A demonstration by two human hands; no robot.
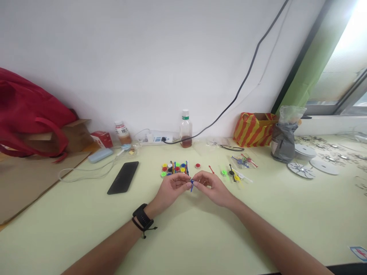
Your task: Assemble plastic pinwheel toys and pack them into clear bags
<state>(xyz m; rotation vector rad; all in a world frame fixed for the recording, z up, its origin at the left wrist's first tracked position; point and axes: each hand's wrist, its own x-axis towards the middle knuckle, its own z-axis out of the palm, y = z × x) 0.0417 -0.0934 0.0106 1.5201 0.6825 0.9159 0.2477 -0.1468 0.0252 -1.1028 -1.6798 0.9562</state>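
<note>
My left hand [174, 188] and my right hand [211, 187] meet above the table, both with fingers pinched on a small blue plastic arrow piece [192, 185]. Its narrow blue end points down between the thumbs; the fingertips cover much of the rest. Just beyond my left hand lies a cluster of round coloured plastic discs [169, 168] with several thin arrows among them. A single red disc [197, 165] and a red arrow [211, 169] lie beyond my right hand. To its right are discs joined with arrows, among them a green one [224, 173] and a yellow one [236, 178].
A black phone [123, 178] lies at the left. Along the wall stand a clear bottle [185, 131], a power strip [160, 139] and a striped bag [254, 130]. A bag of coloured arrows [244, 161] lies right of centre; grey discs [301, 170] are farther right. Cardboard [31, 179] covers the left side.
</note>
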